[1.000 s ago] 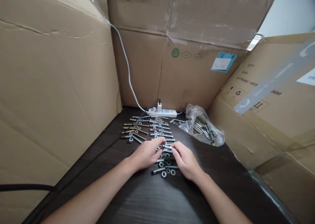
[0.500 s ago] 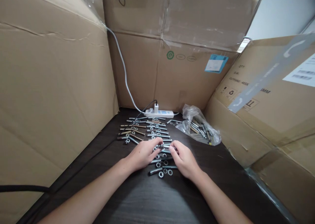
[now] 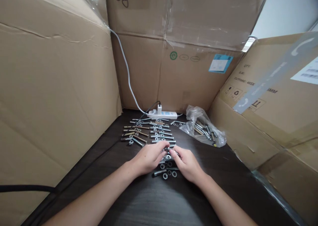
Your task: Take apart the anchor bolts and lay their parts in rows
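Observation:
Over the lower part of the laid-out hardware, my left hand (image 3: 149, 157) and my right hand (image 3: 186, 160) meet with their fingertips pinched. A small shiny end of a bolt (image 3: 169, 149) shows between them, in my right fingers. What my left fingertips pinch against it is mostly hidden. Under and beyond the hands lie rows of silver bolts (image 3: 162, 137) with nuts and washers. Nearer me are a sleeve (image 3: 159, 173), a nut (image 3: 165, 176) and a flat washer (image 3: 174, 174).
Brass-coloured and silver bolts (image 3: 140, 132) lie at the left. A clear plastic bag (image 3: 191, 115) of bolts sits at the right. Behind stands a white power strip (image 3: 170, 115) with a black cable (image 3: 99, 156) crossing the dark table (image 3: 154, 203). Cardboard boxes (image 3: 139, 80) wall the sides and back.
My fingertips have drawn closer together, and less of the bolt's shaft shows between them. The whole view has shifted slightly.

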`<state>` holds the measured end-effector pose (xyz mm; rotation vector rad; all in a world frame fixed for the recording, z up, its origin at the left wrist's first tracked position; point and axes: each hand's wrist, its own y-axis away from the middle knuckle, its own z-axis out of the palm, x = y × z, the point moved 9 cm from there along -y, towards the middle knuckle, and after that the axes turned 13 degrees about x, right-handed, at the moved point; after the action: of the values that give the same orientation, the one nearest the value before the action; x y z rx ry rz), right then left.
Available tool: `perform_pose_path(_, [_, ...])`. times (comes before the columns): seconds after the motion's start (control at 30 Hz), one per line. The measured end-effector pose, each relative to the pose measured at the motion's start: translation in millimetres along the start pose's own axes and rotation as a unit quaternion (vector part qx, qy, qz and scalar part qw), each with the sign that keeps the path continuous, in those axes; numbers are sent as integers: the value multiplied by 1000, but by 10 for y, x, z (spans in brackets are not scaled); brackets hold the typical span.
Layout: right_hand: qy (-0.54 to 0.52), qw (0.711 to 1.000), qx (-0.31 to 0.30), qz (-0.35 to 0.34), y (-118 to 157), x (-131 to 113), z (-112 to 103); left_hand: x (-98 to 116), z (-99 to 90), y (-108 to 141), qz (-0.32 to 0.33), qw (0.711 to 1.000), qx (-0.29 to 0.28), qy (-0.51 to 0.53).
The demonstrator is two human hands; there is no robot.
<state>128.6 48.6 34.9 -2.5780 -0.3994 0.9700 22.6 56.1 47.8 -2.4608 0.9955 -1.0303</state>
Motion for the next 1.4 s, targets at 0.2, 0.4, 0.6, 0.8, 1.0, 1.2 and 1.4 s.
perform_pose_path(0.2, [17, 1000, 0, -1, -5, 42, 45, -28, -2, -2, -23, 1000, -2, 13])
perform_pose_path(0.4, [19, 1000, -9, -19, 10, -16, 72, -60, 8, -19, -38, 999, -13, -8])
perform_pose_path(0.6, [7, 1000, 2, -9, 0, 5, 37, -34, -104, -27, -50, 997, 42, 48])
perform_pose_path(0.8, [11, 1000, 4, -7, -17, 32, 19, -1, -78, -21, -20, 994, 33, 99])
perform_pose_path(1.0, [5, 1000, 6, -20, -8, 3, 34, -82, -50, -26, -38, 997, 27, 65])
perform_pose_path(1.2, [-8, 1000, 7, -21, -8, -3, 9, -128, -34, -34, -50, 998, 28, 26])
perform_pose_path(1.4, [-8, 1000, 11, -20, -13, -6, 4, -59, -117, -43, -26, 994, 64, 89])
